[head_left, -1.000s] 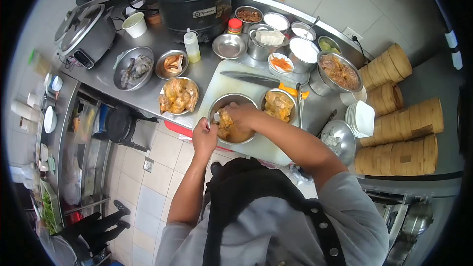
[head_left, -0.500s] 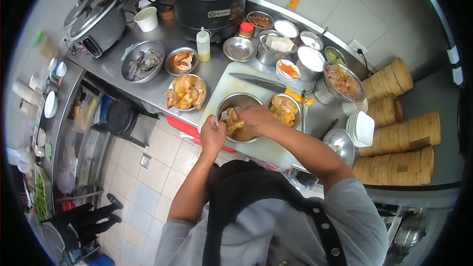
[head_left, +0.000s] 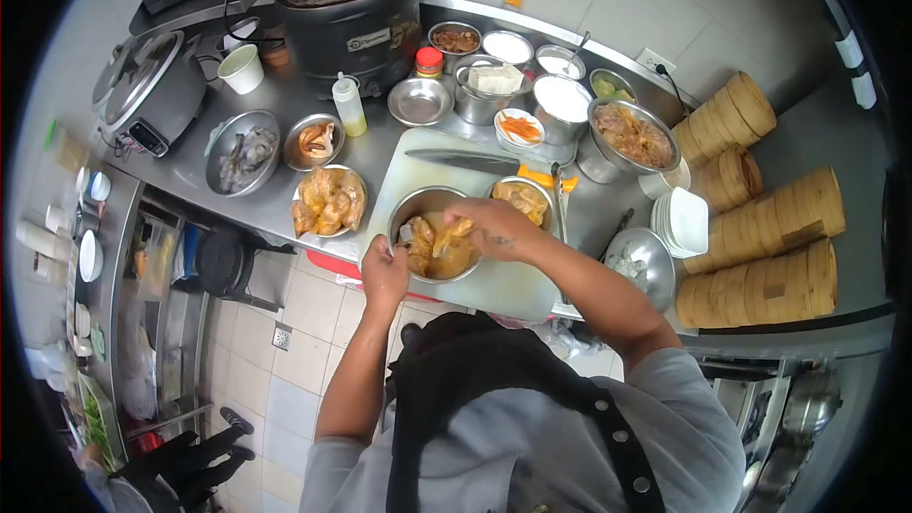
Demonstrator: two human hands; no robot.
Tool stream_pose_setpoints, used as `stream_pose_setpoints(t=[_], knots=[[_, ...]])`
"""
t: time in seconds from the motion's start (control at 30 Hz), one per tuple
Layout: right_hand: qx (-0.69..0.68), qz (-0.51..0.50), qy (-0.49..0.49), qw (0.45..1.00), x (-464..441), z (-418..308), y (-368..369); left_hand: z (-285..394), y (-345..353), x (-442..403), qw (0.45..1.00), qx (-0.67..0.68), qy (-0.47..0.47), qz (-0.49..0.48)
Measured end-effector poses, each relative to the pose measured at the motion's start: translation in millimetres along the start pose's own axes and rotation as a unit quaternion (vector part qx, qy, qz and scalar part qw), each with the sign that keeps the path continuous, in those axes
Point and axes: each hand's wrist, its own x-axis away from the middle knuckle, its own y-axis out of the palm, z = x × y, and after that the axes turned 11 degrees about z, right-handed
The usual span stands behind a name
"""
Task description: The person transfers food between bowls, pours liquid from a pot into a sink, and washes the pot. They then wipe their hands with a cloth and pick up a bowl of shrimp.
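A steel bowl [head_left: 401, 212] with meat pieces in brown sauce stands on the white cutting board [head_left: 514, 291]. My left hand [head_left: 384, 271] pinches the bowl's left rim. Over the bowl's right side, my right hand [head_left: 501, 230] has its fingers closed on a yellowish meat piece [head_left: 455, 236]. Just behind that hand sits a second bowl of marinated meat [head_left: 522, 198], partly covered by it. A large knife [head_left: 461, 161] lies along the board's far edge. To the left, a plate holds more marinated meat [head_left: 328, 200].
Bowls of shrimp [head_left: 249, 158] and shells [head_left: 316, 141] stand at the left, near a squeeze bottle [head_left: 350, 106] and a black cooker [head_left: 351, 33]. Containers line the back. Bamboo steamers [head_left: 760, 286] and white dishes [head_left: 682, 222] are at the right. Another person [head_left: 171, 465] is at lower left.
The camera view has shifted. My right hand has lifted out of the sauce toward the bowl's right side, with a meat piece in its fingers. My left hand stays on the rim.
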Motion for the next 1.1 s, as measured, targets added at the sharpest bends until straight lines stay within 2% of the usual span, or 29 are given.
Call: stream_pose_setpoints(t=[0.13, 0.2, 0.33, 0.37, 0.4, 0.43, 0.47, 0.53, 0.6, 0.63, 0.7, 0.73, 0.8, 0.83, 0.87, 0.93, 1.07, 1.1], knots=[[0.056, -0.046, 0.021, 0.997, 2.3, 5.3, 1.5, -8.2, 5.0, -2.3, 1.0, 0.004, 0.001, 0.001], [0.065, 0.008, -0.042, 0.997, 0.0, -5.0, -0.4, -9.6, 6.1, -3.3, 1.0, 0.005, -0.001, 0.0], [0.068, 0.061, -0.044, 0.995, -4.6, -11.4, 9.9, 0.3, 2.0, -2.7, 1.0, -0.011, 0.011, -0.017], [0.112, 0.006, -0.033, 0.993, -1.5, -11.4, 14.1, 9.3, -0.1, -2.0, 1.0, -0.011, 0.013, -0.02], [0.158, -0.047, -0.021, 0.986, 2.1, -10.6, 15.5, 19.7, -1.9, -0.4, 0.999, 0.012, -0.026, -0.02], [0.161, -0.044, -0.019, 0.986, 6.4, -9.3, 15.7, 25.7, -1.4, 0.7, 0.997, 0.035, -0.066, -0.02], [0.138, -0.047, -0.015, 0.989, 9.9, -8.2, 15.7, 20.9, 0.2, -0.5, 0.997, 0.038, -0.064, -0.023], [0.116, -0.055, -0.012, 0.992, 12.5, -3.5, 9.7, 4.4, 1.2, -2.9, 0.999, 0.032, 0.006, -0.008], [0.034, 0.022, -0.05, 0.998, 15.4, 3.5, -9.7, 19.9, -3.5, -1.3, 1.0, 0.022, -0.019, -0.008], [0.031, 0.021, -0.05, 0.998, 14.4, 4.1, -23.6, 19.2, -4.5, -2.5, 0.999, 0.015, -0.024, -0.018], [0.127, 0.037, -0.093, 0.987, 8.8, 6.4, -55.0, 15.0, -4.8, -4.9, 0.999, 0.007, -0.027, -0.029], [0.127, 0.037, -0.093, 0.987, 6.4, 13.0, -62.2, 12.9, -3.3, -6.1, 0.999, 0.006, -0.024, -0.029], [0.239, -0.008, -0.077, 0.968, 2.9, 26.5, -71.2, 9.3, -0.5, -6.2, 0.999, 0.004, -0.02, -0.032], [0.271, -0.065, -0.071, 0.958, 1.8, 31.2, -71.8, 13.4, -1.7, -6.2, 0.999, -0.011, -0.008, -0.031], [0.27, -0.063, -0.07, 0.958, 5.5, 47.1, -64.3, 15.9, -2.5, -6.4, 0.999, -0.027, 0.004, -0.031], [0.257, -0.15, -0.125, 0.946, 12.4, 74.5, -47.6, 12.1, -2.1, -6.3, 0.999, -0.02, 0.003, -0.032], [0.215, -0.13, -0.115, 0.961, 27.7, 79.3, -44.9, -6.0, 2.6, -6.9, 0.999, 0.025, -0.005, -0.024], [0.217, -0.092, -0.108, 0.966, 31.1, 78.0, -45.3, -10.5, 3.1, -5.6, 0.999, 0.023, -0.007, -0.023]])
